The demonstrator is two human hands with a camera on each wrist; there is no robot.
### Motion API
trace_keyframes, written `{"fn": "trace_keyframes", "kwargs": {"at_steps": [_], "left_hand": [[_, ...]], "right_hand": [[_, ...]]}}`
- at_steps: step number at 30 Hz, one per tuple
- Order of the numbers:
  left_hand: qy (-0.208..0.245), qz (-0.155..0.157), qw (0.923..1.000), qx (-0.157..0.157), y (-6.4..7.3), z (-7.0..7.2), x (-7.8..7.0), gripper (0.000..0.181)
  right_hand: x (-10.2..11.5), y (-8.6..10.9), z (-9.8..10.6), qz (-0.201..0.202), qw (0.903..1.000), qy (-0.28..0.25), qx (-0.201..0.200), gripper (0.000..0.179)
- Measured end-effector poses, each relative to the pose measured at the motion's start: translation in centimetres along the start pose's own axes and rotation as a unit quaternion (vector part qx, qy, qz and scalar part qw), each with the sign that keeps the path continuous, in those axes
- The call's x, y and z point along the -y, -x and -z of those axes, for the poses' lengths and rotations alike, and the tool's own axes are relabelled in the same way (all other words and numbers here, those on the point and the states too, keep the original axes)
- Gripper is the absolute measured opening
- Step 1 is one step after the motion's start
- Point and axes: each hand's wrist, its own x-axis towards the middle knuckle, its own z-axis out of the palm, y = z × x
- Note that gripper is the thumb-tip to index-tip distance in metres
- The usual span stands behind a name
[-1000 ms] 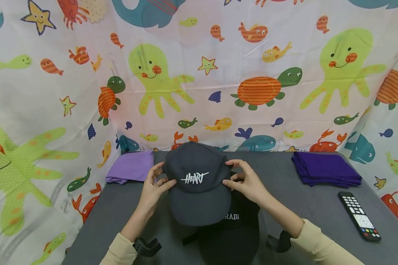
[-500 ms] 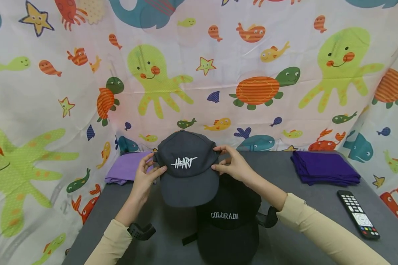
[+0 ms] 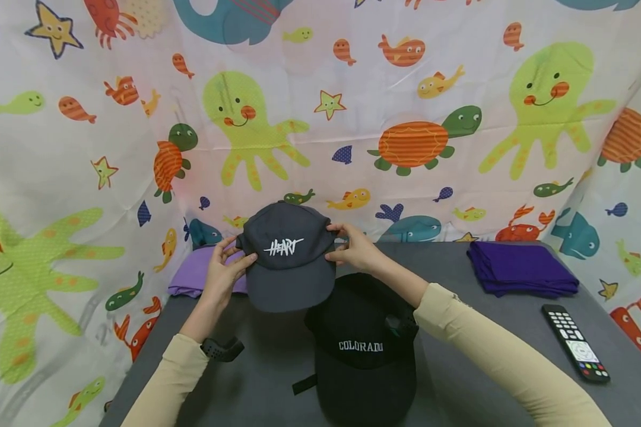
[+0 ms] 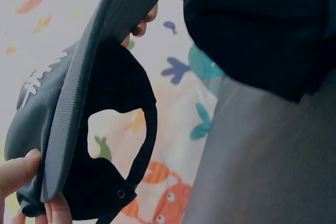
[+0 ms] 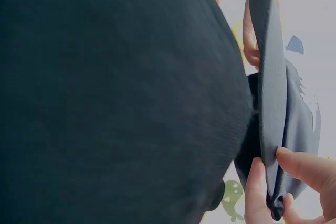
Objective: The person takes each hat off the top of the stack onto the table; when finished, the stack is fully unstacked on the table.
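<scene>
A dark grey baseball cap (image 3: 288,284) with white HEART lettering is held up above the table between both hands. My left hand (image 3: 221,276) pinches its left side near the brim, thumb in front and fingers behind. On the opposite side my right hand (image 3: 357,249) pinches the edge in the same way. The left wrist view shows the grey cap's underside (image 4: 118,77) and its back strap opening. Nearer to me lies a black baseball cap (image 3: 365,385) with COLORADO lettering, a loose strap sticking out to its left. It fills much of the right wrist view.
A folded lilac cloth (image 3: 192,273) lies at the table's back left, partly behind my left hand. At the back right is a folded dark purple cloth (image 3: 520,270), with a black remote control (image 3: 576,344) in front of it. A patterned curtain (image 3: 352,77) hangs behind the table.
Both hands have carried the grey cap up, back and to the left, away from the black cap. The black cap's COLORADO lettering has come fully into view.
</scene>
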Motion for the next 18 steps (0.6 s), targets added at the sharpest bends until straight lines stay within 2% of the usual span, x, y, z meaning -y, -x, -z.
{"fn": "trace_keyframes", "kwargs": {"at_steps": [8,18], "left_hand": [[0.001,0.003,0.9999,-0.015,-2.4,0.7,0.4,0.069],[-0.015,0.046,0.9984,-0.029,-4.8,1.5,1.8,0.070]], "right_hand": [[0.5,-2.7,-0.4,-0.017,0.9994,0.011,0.029,0.065],[0.9,-4.8,-1.8,-0.091,0.9950,0.028,0.032,0.067]]}}
